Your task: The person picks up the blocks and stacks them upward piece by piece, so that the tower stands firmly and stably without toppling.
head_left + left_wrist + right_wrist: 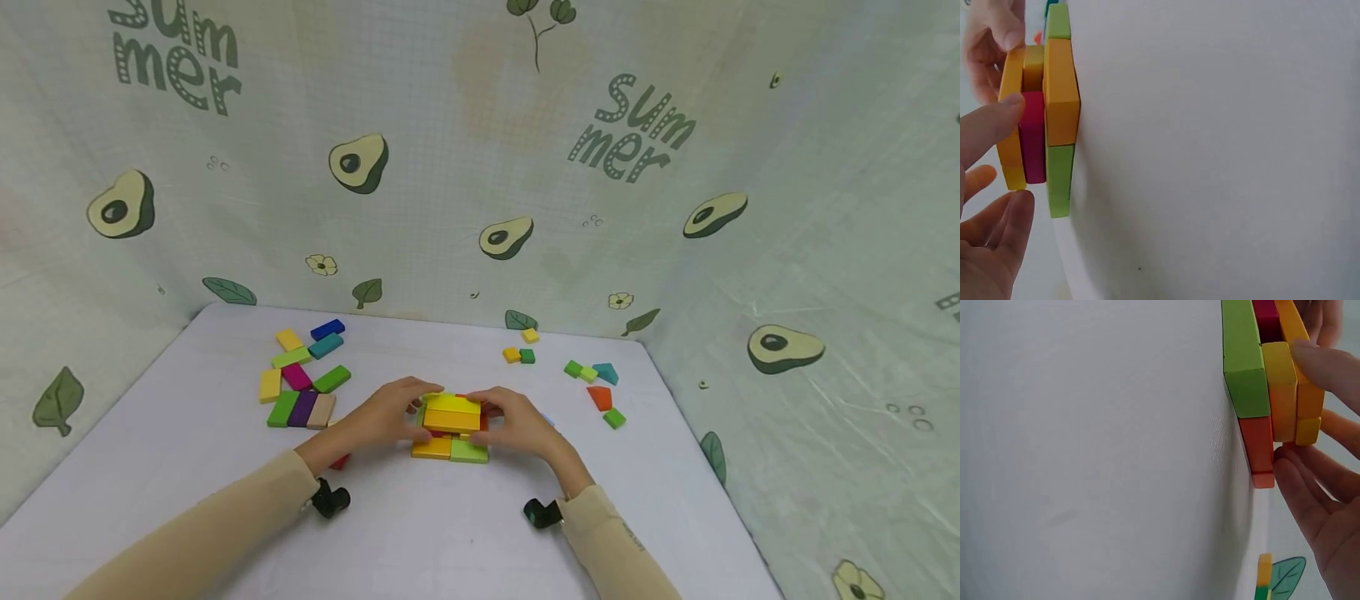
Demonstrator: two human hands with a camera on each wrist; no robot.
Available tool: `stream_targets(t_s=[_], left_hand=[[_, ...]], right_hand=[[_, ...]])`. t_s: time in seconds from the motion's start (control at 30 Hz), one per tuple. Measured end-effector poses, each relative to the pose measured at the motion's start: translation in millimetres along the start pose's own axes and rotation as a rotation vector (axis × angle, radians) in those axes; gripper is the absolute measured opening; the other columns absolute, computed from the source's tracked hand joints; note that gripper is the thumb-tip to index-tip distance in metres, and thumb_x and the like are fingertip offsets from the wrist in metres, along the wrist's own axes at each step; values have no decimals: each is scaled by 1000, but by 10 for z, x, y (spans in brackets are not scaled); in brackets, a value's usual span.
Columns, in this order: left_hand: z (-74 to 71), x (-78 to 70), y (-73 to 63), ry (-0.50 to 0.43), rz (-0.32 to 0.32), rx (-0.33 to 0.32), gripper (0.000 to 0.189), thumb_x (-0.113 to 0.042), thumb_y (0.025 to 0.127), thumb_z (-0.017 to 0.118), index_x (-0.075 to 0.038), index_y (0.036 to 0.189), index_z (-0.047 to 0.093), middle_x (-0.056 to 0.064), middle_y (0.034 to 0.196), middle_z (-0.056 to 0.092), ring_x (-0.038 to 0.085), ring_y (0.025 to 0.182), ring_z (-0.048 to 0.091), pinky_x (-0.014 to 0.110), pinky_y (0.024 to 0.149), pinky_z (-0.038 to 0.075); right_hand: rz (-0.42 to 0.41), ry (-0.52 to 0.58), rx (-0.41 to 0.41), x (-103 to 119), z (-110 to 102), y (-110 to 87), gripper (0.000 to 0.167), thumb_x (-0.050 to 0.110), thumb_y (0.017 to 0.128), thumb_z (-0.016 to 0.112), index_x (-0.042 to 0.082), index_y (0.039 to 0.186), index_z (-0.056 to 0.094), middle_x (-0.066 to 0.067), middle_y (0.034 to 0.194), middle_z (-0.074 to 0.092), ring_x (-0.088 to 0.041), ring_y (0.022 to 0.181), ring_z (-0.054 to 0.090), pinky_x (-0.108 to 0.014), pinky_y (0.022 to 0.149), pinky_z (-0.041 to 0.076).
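A layered stack of coloured building blocks stands between both hands. Its bottom layer shows an orange block [431, 450] and a light green block [469, 453] at the front, with a red-orange block [1256, 444] on the right side. Above them lie a magenta block [1034, 137] and a yellow block [1282, 394]. A long yellow-orange block [452, 421] tops the front. My left hand [390, 411] holds that top block at its left end, thumb on the front face, fingers behind. At the other end my right hand [521, 423] grips it likewise, its thumb [1319, 365] against the front.
Loose blocks in many colours lie at the left, among them a purple block [302, 408] and a dark blue block [327, 329]. A red block [340, 462] sits under my left forearm. Smaller pieces, including an orange-red block [600, 397], are scattered at the right. A printed curtain [420, 275] hangs behind.
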State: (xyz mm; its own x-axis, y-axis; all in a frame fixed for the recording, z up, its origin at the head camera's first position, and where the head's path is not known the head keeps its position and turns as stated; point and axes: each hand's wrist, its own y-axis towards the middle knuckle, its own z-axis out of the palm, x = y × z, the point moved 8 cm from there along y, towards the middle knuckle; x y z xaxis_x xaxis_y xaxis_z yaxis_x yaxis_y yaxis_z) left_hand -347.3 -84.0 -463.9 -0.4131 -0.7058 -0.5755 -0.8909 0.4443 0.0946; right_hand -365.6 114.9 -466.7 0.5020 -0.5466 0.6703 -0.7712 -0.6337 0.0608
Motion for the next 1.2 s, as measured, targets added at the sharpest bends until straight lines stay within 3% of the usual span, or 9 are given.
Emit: stream_targets(t_s=[0.1,0.33,1.2], left_hand=[[41,34,11,-11,-14,29,76,-29,87,91,-18,154,56,5,144,63,18,113,63,40,99,60],[79,57,37,21,-28,27,69,-26,89,89,-19,150,59,6,146,64,30,133,57,55,114,49],[71,44,40,21,-39,36,67,-26,88,89,-22,149,61,6,145,64,30,133,55,57,113,49]], right_hand=[[0,-21,12,11,19,-6,66,25,91,87,19,150,60,2,141,64,-16,120,63,-38,109,54],[-19,-50,9,12,33,8,65,16,91,86,16,150,59,-1,144,63,-15,120,63,-33,107,54],[-22,-35,-10,37,13,-7,62,12,90,86,14,148,61,-3,141,64,-20,119,64,-40,107,56]])
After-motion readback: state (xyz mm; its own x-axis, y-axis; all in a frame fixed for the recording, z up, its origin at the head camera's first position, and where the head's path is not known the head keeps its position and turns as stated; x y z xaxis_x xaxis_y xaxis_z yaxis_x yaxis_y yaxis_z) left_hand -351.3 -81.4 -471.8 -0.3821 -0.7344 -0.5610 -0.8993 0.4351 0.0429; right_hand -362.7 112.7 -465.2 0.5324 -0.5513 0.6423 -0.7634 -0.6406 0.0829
